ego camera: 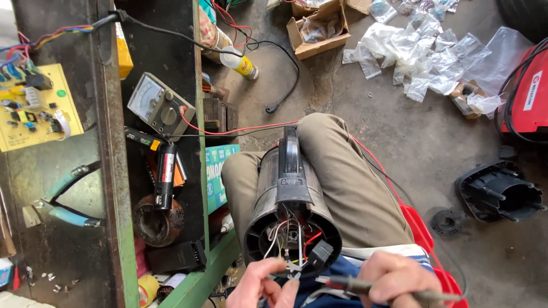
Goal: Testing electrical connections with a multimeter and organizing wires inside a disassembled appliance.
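1. Status: the black ribbed cylindrical plastic housing (pixel 291 211) lies on the person's lap, near end uncovered, white and red wires (pixel 288 242) exposed; a black moulded cover (pixel 498 191) sits on the floor at right.
2. Remaining, by judgement: wiring work and reassembly.
3. Left hand (pixel 264 285) pinches the wires; right hand (pixel 397 279) is closed around a slim red-tipped probe (pixel 365 284).
4. Long axis runs near-to-far; open end faces near.

Housing (pixel 291 211) on lap; meter (pixel 158 105) left; cover (pixel 498 191) right.

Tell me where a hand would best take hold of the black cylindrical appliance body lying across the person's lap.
Probably by the black carry handle that runs along the top of the appliance body, coming down from above. The handle stands clear of the ribbed shell, while the open near end is crowded with loose wires where the left hand and right hand work.
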